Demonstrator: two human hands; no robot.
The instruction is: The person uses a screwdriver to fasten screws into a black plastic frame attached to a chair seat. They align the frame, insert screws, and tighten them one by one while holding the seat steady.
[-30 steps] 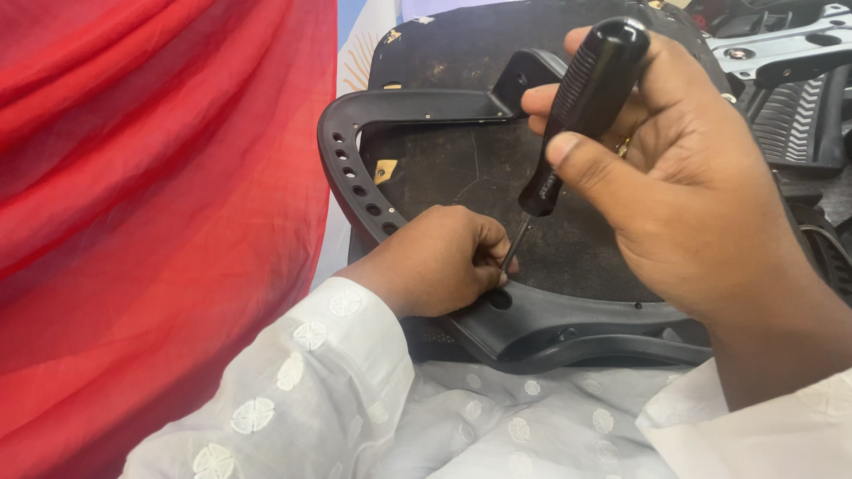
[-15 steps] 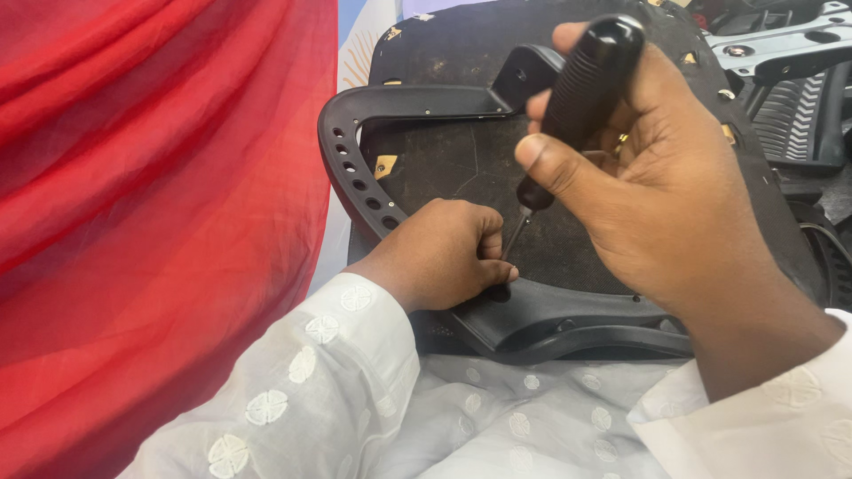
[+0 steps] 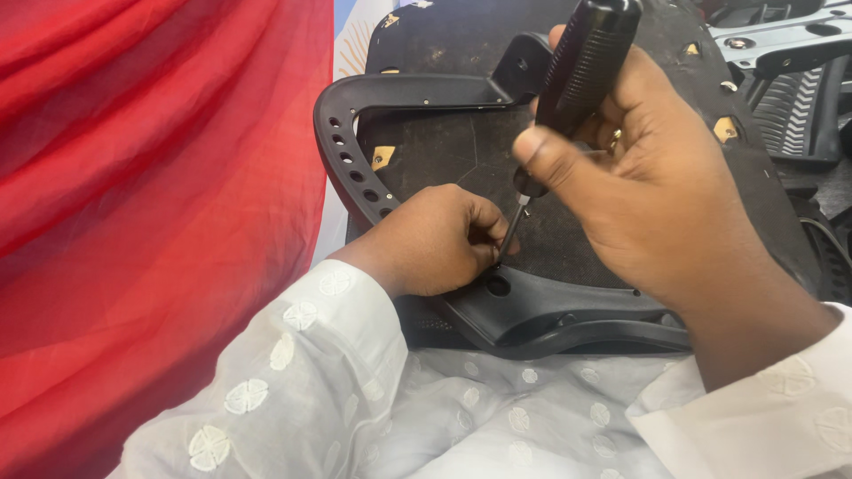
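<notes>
The right hand (image 3: 666,186) is wrapped tight around the black handle of a screwdriver (image 3: 581,71). The thumb presses on the low end of the handle. The handle leans toward the top right, and the thin metal shaft runs down and to the left. Its tip comes down next to a round hole (image 3: 498,285) in a black plastic frame (image 3: 541,310). The left hand (image 3: 430,239) is curled into a loose fist right beside the tip. Its fingertips pinch in close to the shaft, maybe on a small screw, but that spot is too small and dark to tell for sure. This hand rests on the near left corner of the frame. The frame curves like a big loop. Its left side has a row of little holes (image 3: 352,168). Inside the loop lies a flat black board (image 3: 461,151) with small tan tabs on it. The frame and board rest on the person's lap, over white cloth (image 3: 497,417) with round stitched flowers. Both sleeves are of the same white cloth. A big red cloth (image 3: 151,204) fills the left side. At the top right lie more black and grey parts (image 3: 790,62), past the far edge of the board.
</notes>
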